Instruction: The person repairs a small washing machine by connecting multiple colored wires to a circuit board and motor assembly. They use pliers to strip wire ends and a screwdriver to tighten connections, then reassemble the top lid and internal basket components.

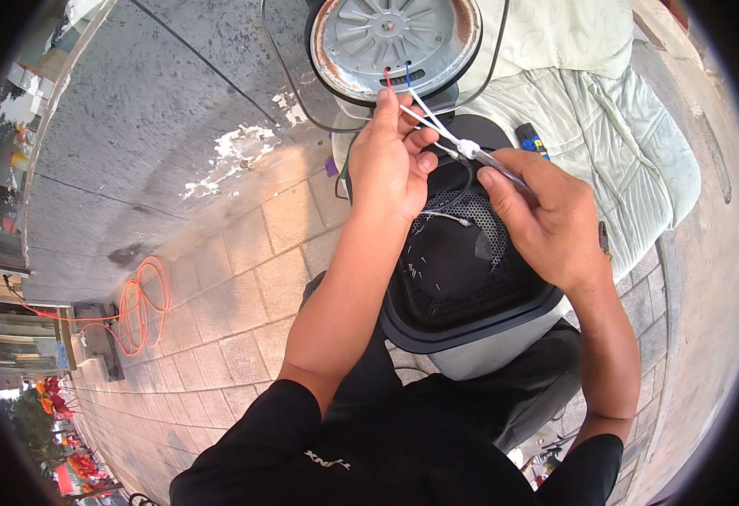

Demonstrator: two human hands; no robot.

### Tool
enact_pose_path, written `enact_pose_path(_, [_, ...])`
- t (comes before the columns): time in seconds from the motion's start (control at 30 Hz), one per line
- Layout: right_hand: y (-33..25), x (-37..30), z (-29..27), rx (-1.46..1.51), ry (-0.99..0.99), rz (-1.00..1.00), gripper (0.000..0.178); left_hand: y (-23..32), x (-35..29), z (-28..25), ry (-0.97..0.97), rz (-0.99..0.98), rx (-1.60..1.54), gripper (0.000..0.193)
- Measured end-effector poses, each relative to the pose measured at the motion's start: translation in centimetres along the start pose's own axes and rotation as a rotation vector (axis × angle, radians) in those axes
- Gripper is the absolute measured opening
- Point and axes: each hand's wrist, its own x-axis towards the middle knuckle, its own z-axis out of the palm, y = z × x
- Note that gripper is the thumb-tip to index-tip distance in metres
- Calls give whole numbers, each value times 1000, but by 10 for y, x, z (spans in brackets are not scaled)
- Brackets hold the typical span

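Observation:
My left hand [389,164] is closed at the fingertips on a thin red wire [387,78], which comes out of a round, rust-rimmed metal plate [357,42] with a finned centre. A blue wire [408,74] leaves the same plate beside it, close to the tip of a white sleeved lead [434,120]. Two such leads fork from a white wrapped joint [469,149]. Behind that joint, my right hand [547,215] grips a greyish, shiny cable-like length [504,169], mostly hidden by its fingers.
Below my hands, between my legs, sits a black-rimmed housing [471,337] with perforated mesh and several loose screws [418,268]. A blue-and-yellow tool [531,139] lies on a pale quilted cloth [614,143] at right. An orange cord [142,308] coils on the paving at left.

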Motion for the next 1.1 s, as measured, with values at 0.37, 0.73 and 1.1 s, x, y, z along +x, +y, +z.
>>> enact_pose_path(0.37, [-18,21,37,-739,48,-471,23,-16,4,-17,-201,-22,-83,20])
enact_pose_path(0.73, [-22,46,61,-881,28,-524,25,0,10,-26,-345,-126,-307,34])
enact_pose_path(1.1, [-39,49,59,-775,31,-268,23,1,9,-22,-370,-158,-327,32])
